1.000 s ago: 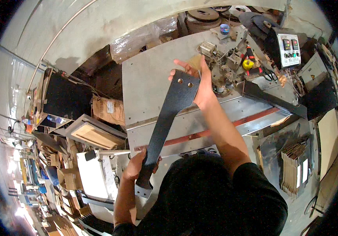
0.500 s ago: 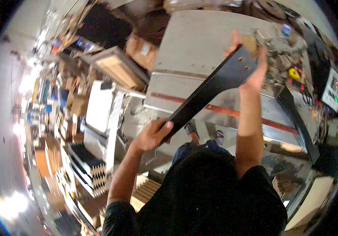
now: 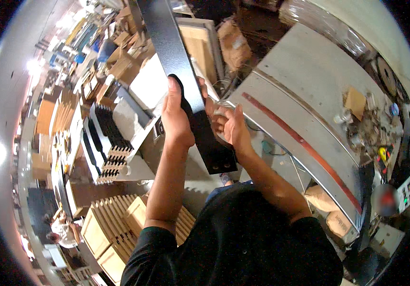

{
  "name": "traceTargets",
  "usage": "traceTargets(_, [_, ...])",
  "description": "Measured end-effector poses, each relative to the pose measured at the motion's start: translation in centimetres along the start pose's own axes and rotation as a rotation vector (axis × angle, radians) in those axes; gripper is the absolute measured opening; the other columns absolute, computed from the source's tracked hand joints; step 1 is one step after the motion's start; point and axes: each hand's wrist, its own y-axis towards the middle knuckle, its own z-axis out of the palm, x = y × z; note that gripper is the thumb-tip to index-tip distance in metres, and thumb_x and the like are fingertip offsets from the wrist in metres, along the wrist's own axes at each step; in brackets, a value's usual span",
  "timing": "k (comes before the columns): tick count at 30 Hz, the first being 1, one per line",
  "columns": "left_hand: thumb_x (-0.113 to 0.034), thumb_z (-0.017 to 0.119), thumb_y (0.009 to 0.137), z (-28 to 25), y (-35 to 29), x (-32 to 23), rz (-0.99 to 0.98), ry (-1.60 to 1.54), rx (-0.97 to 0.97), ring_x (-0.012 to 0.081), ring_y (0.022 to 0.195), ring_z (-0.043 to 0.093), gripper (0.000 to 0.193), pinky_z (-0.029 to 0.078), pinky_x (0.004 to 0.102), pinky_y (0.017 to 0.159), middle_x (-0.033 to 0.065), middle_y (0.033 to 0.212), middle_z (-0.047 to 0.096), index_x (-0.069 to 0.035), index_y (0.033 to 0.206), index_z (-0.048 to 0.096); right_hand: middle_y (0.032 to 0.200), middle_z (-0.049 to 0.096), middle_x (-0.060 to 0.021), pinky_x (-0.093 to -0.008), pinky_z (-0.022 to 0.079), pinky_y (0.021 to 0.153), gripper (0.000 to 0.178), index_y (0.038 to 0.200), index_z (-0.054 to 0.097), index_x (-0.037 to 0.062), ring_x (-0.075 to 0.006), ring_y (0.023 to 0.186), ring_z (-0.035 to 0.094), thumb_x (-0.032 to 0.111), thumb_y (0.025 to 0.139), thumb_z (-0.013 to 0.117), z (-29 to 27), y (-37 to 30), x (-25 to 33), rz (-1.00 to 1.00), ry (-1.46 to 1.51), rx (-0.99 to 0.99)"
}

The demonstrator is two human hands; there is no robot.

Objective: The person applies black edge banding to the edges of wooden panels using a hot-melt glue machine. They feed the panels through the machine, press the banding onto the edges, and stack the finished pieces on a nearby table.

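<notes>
A long black board [image 3: 169, 45] stretches from the top edge toward my body, with small holes in its near end. My left hand [image 3: 179, 114] is closed round the middle of the board. Its thumb lies along the left edge, and fingertips show past the right edge. Beside the board's right edge is my right hand [image 3: 233, 127], its fingers loosely bent and apart from the thumb. Whether those fingers touch the board I cannot tell.
On the left, similar black boards [image 3: 101, 136] lie stacked. Light wooden panels [image 3: 105, 224] stand in rows below them. A grey machine table [image 3: 291, 71] with a red strip [image 3: 302, 143] fills the right, with clutter at its far end. A person [image 3: 64, 231] is at far lower left.
My view and body have turned left, away from the machine table. The board has swung round, its holed end now near me. My left hand grips its middle; my right hand has come off its end.
</notes>
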Motion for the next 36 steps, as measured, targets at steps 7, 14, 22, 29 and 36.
traceTargets(7, [-0.059,0.040,0.117,-16.7,0.7,-4.8,0.094,-0.357,-0.236,0.0248,0.064,0.062,0.061,0.050,0.0371,0.063,0.0092,0.088,0.067,-0.004,0.114,0.066,0.125,0.076,-0.0144,-0.0378,0.056,0.105,0.107,0.141,0.066,-0.0024,-0.0254,0.112,0.074,0.089,0.103,0.026,4.1,3.5,-11.5,0.286,-0.332,0.079])
traceTargets(14, [-0.064,0.044,0.114,-26.8,3.6,-3.7,0.025,-0.526,-0.374,0.0219,0.065,0.061,0.063,0.050,0.0368,0.061,0.0068,0.089,0.066,-0.005,0.115,0.066,0.137,0.073,-0.0125,-0.0406,0.050,0.117,0.097,0.149,0.061,-0.0037,-0.0280,0.127,0.069,0.078,0.111,0.025,0.5,8.0,-21.4,0.305,-0.394,0.051])
traceTargets(22, [-0.067,0.046,0.112,-29.5,11.1,-0.3,-0.164,-0.679,-0.411,0.0233,0.066,0.061,0.062,0.051,0.0368,0.062,0.0068,0.090,0.066,-0.008,0.115,0.067,0.144,0.067,-0.0127,-0.0400,0.057,0.106,0.092,0.151,0.062,0.0030,-0.0270,0.126,0.068,0.080,0.108,0.035,11.7,11.8,-10.7,0.490,-0.360,-0.094])
traceTargets(29, [-0.072,0.037,0.113,-34.8,19.3,-1.4,-0.156,-0.269,-0.565,0.0214,0.079,0.066,0.073,0.056,0.0402,0.076,0.0071,0.093,0.071,-0.007,0.124,0.068,0.148,0.065,-0.0072,-0.0347,0.046,0.114,0.053,0.148,0.064,0.0030,-0.0191,0.133,0.060,0.043,0.113,0.061,5.5,23.1,-15.6,0.236,-0.784,0.133])
traceTargets(36, [-0.047,0.045,0.117,-38.9,22.0,-3.8,-0.031,1.030,-0.686,0.0502,0.099,0.071,0.054,0.053,0.0572,0.087,0.0302,0.096,0.071,0.005,0.125,0.056,0.148,0.061,-0.0166,-0.0484,0.044,0.117,0.055,0.148,0.061,0.0046,-0.0355,0.137,0.058,0.034,0.103,0.074,14.4,33.5,-10.6,-0.600,-1.353,0.410])
